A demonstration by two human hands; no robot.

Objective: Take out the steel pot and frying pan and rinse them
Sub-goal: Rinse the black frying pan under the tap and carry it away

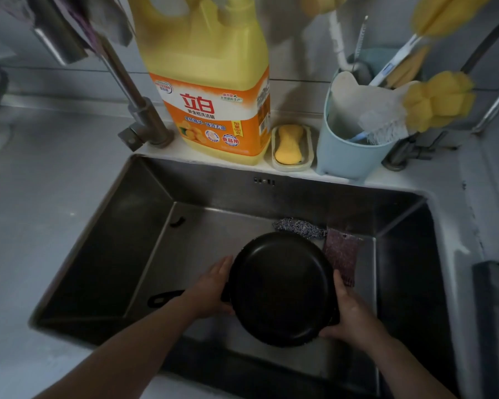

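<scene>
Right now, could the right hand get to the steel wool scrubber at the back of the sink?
Probably not at once: the right hand grips the frying pan rim, and the pan sits between it and the steel wool scrubber. Once it lets go, the way looks open.

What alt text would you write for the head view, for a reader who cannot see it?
Two hands, left hand and right hand, hold a black frying pan over a steel sink. Behind it stand a yellow detergent bottle and a blue brush holder.

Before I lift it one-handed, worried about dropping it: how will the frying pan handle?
The frying pan probably feels stiff and fairly heavy: both the left hand and right hand hold its rim. Its smooth dark surface could be slippery.
</scene>
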